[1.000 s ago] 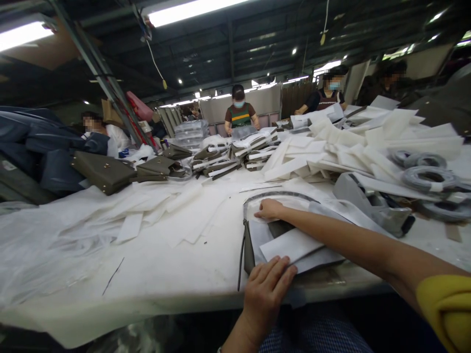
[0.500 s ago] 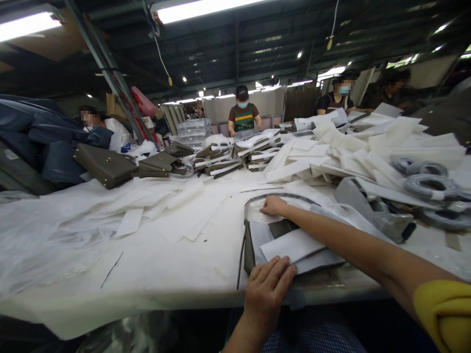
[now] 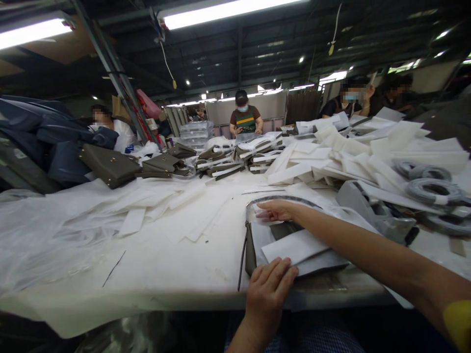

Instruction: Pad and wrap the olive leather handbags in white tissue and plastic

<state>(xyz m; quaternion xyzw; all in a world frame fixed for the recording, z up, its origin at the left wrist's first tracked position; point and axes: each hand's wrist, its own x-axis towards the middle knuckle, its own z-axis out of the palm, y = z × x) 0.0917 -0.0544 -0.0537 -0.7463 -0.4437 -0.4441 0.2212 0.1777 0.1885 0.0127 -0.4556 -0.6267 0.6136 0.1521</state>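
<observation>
An olive-brown handbag (image 3: 250, 247) lies at the table's front edge, partly covered by white wrapping sheets. Its strap (image 3: 290, 198), wrapped in clear or greyish film, arcs across the far side. My left hand (image 3: 270, 289) rests at the bag's near edge, fingers lying on a folded white sheet (image 3: 298, 247); its palm side is hidden. Over the area inside the strap's arc is my right hand (image 3: 274, 211), its fingers stretched out to the left and nothing visible in them. A thin dark cord (image 3: 242, 262) hangs from the bag's left end.
White sheets (image 3: 368, 152) are heaped at the right, beside a grey tape dispenser (image 3: 371, 208) and rolled grey coils (image 3: 427, 189). Wrapped bags (image 3: 257, 144) stand in stacks at the back. Unwrapped bags (image 3: 108, 164) and loose sheets (image 3: 132, 220) lie left. Co-workers (image 3: 245, 117) are behind.
My right hand has gone from closed to open, its fingers now extended near the strap. My left hand stays on the sheet. The whole view has shifted slightly.
</observation>
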